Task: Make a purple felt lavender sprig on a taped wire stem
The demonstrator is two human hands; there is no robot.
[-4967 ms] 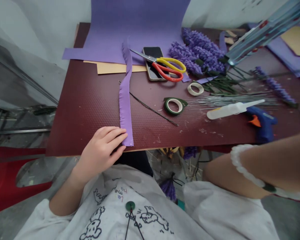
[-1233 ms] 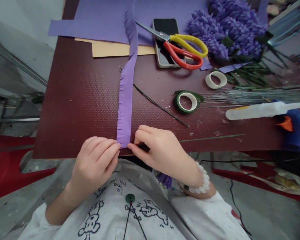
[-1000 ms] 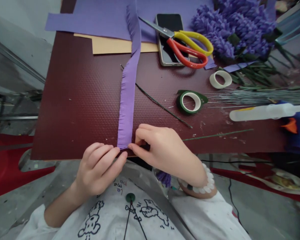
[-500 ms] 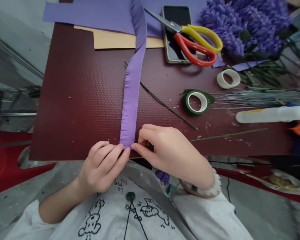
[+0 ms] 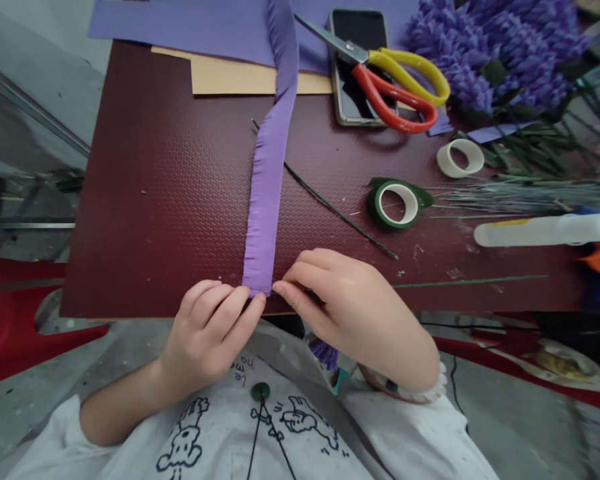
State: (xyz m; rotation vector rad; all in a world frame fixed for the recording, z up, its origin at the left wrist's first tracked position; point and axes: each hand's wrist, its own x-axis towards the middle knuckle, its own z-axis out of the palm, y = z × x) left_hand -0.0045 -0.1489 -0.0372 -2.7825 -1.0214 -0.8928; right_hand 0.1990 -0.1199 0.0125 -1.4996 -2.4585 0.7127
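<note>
A long fringed purple paper strip [image 5: 269,180] lies on the dark red textured board [image 5: 155,200], running from the near edge up over a purple sheet [image 5: 180,27]. My left hand [image 5: 210,330] presses its fingertips on the strip's near end from the left. My right hand [image 5: 350,307] pinches at that same end from the right, its fingers partly hiding the board. A thin black wire stem [image 5: 340,213] lies just right of the strip, and neither hand touches it.
Behind the strip are a tan card [image 5: 250,80], a phone [image 5: 357,40] under red-and-yellow scissors [image 5: 395,83], and purple paper flowers [image 5: 495,53]. To the right lie green tape [image 5: 397,203], white tape [image 5: 460,158], bundled wires [image 5: 530,197] and a glue stick [image 5: 545,230].
My right hand has come in from the right to the strip's near end, beside my left hand. The view has shifted, and the hands have crept slightly rightward with the strip end.
</note>
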